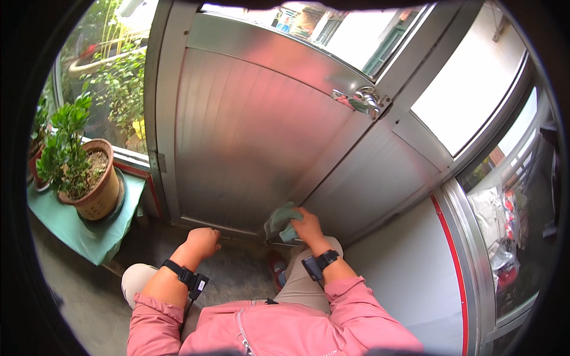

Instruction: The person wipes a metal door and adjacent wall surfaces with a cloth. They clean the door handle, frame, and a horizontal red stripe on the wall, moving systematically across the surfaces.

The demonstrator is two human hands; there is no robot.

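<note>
My right hand (pixel 308 226) grips a pale green cloth (pixel 286 220), which lies against the lower right corner of a metal door (pixel 249 133). Part of the cloth bunches out to the left of my fingers. My left hand (pixel 202 243) hangs in front of the door's bottom edge with its fingers curled in; nothing shows in it. The door is closed, its brushed panel reflecting pink. A shiny lever handle (pixel 368 102) sits high on its right side.
At left, a potted plant (pixel 95 178) stands on a low surface with a green plastic cover (pixel 67 227). A fixed metal panel (pixel 369 178) adjoins the door on the right, then a white wall panel (pixel 401 276) with red trim. Concrete floor (pixel 236 267) lies below.
</note>
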